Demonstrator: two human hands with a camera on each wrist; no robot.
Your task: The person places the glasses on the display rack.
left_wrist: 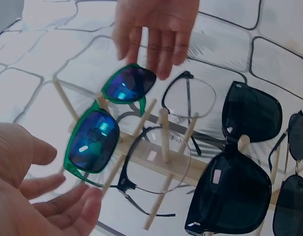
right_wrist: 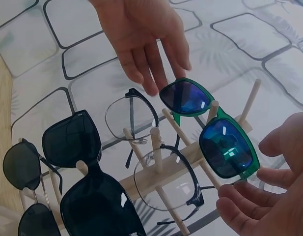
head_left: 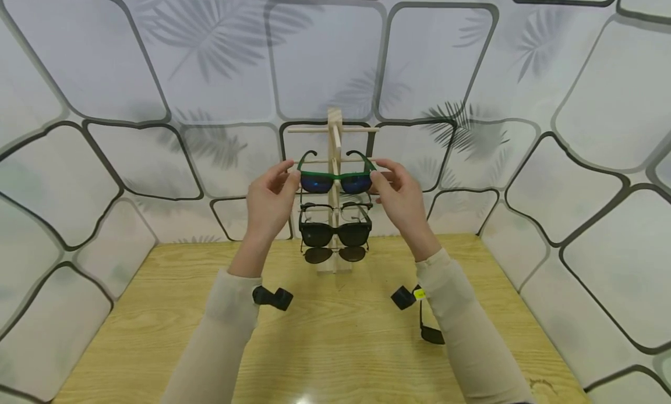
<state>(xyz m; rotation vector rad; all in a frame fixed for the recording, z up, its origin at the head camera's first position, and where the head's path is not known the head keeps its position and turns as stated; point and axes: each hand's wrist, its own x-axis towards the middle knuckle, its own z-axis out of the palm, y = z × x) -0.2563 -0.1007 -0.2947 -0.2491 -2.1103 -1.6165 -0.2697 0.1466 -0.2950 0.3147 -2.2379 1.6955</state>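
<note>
Green-framed sunglasses (head_left: 336, 181) with blue mirrored lenses sit on a wooden eyewear stand (head_left: 334, 120), their bridge at an upper peg. My left hand (head_left: 269, 203) is at their left end, thumb and fingers spread around the hinge corner (left_wrist: 68, 167) without a visible pinch. On the other side my right hand (head_left: 401, 200) stands likewise, fingers loosely bent and thumb apart; its fingertips are close to the frame, and whether they touch I cannot tell. Below hang clear half-rim glasses (right_wrist: 168, 174), large black sunglasses (head_left: 335, 234) and thin-framed dark sunglasses (head_left: 334, 254).
Another dark pair of glasses (head_left: 432, 334) lies on the wooden table (head_left: 325, 334), partly hidden by the right sleeve (head_left: 461, 316). Behind the stand is a patterned wall (head_left: 220, 89). A bare peg (head_left: 309, 131) crosses the stand near its top.
</note>
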